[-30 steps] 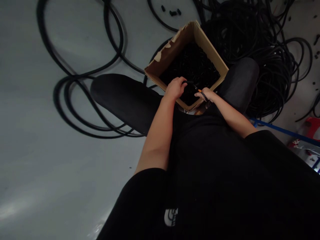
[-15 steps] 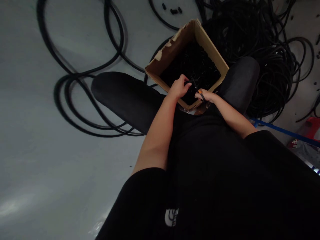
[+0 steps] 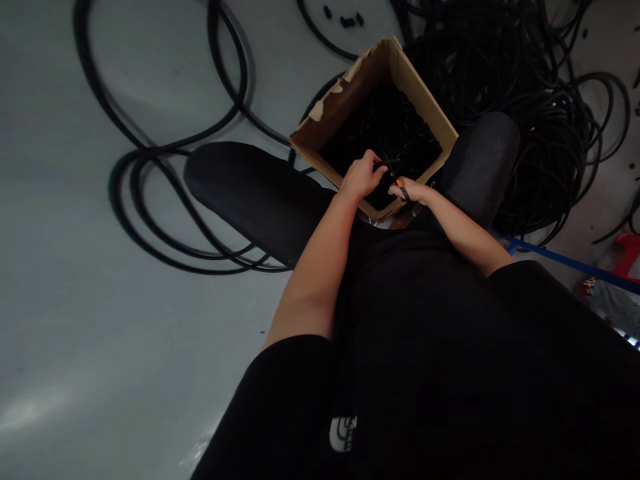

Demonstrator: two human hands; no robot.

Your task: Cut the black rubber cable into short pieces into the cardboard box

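My left hand (image 3: pixel 364 175) is closed on a black hose (image 3: pixel 381 164), whose end reaches the blades of the scissors. My right hand (image 3: pixel 411 191) is wrapped round the scissors (image 3: pixel 401 183), which have black and orange handles. Both hands are over the near corner of an open cardboard box (image 3: pixel 430 101) that stands between my legs. Many short black pieces (image 3: pixel 395 123) lie inside the box. The blades are dark against them, and how far they are apart is hard to tell.
Black hose (image 3: pixel 175 143) runs in wide loops over the grey floor at the left. A big tangled coil (image 3: pixel 540 153) lies at the right. Several small black pieces (image 3: pixel 347 23) are on the floor beyond the box. A blue bar (image 3: pixel 575 263) is at the right.
My left hand has shifted slightly to the right, closer to the scissors, and more of the black hose now shows at the blades. My right hand has barely moved.
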